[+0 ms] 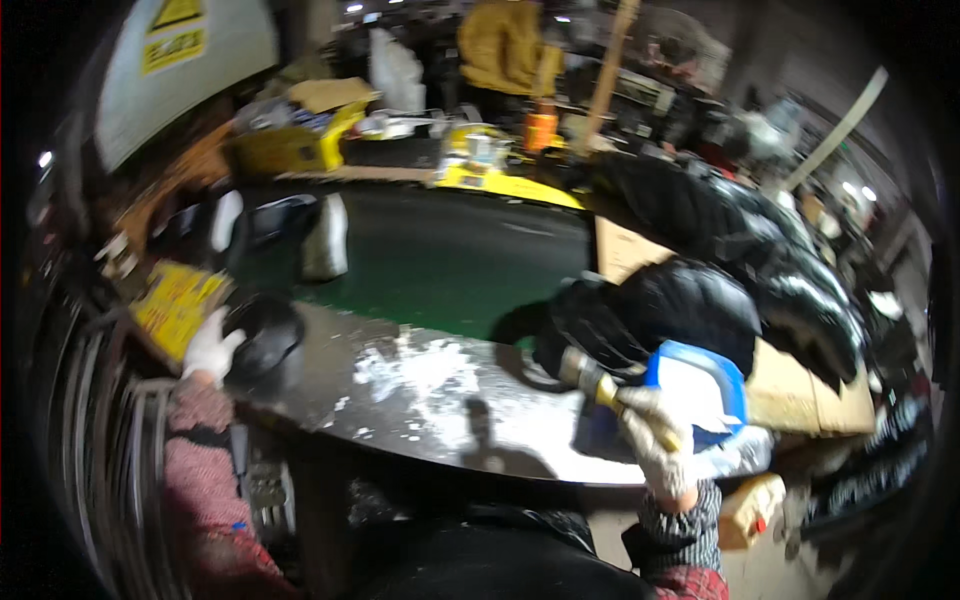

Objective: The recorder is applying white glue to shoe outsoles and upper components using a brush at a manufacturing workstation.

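My right hand, in a pale work glove, is closed round the handle of a paintbrush with dark bristles. The brush points up and left, beside a blue container with white contents. My left hand, in a white glove, is at the left end of the work surface with thumb and fingers apart. It is at the edge of a black rounded thing, whose kind I cannot make out. White paste or powder is smeared over the metal worktop.
Behind the worktop runs a dark green belt with a pale upright piece on it. A yellow box stands at the left. Black plastic bags and a cardboard box crowd the right. A cream jug is below.
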A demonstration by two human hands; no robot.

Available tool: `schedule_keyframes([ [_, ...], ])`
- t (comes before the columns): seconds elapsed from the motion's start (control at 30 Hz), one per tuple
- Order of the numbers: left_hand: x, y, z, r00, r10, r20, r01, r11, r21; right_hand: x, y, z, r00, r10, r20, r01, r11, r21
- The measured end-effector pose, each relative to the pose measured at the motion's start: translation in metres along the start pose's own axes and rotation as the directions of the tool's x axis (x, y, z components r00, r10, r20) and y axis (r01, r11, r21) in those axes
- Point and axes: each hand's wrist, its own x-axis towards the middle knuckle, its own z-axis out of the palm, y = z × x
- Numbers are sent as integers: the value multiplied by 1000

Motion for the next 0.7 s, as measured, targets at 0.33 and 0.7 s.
schedule_keyframes([
  [0.33, 2, -25, -37, 969, -103, -222, 92, 994, -61, -8, 0, -129, 864, -146, -482, -69, 914, -401],
  [0.7, -159, 199, -10, 935, -244, 257, 121, -463, -878, -40, 8, -131, 903, -334, -272, 55, 715, -697],
])
